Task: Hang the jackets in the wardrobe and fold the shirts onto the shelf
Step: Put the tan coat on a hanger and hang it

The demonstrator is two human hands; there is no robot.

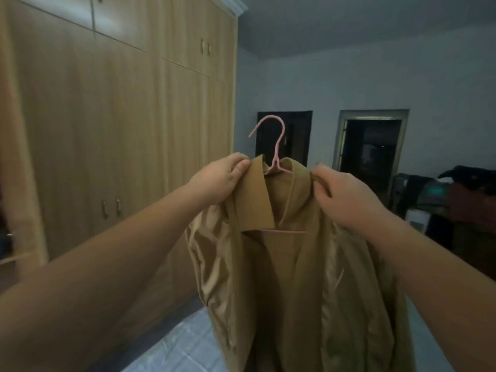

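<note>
left hand (220, 178) and right hand (346, 194) pinch the jacket (290, 264) collar; jacket hangs vertically on the hanger (276, 157), hook up, opening left.

no text, label, brand or number can be read anywhere.

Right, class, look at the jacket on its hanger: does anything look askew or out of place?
Slightly. The tan jacket sits on the pink hanger, but both fronts are turned back, so shiny lining shows at each side. The left hand and right hand grip its collar. No damage shows.
</note>
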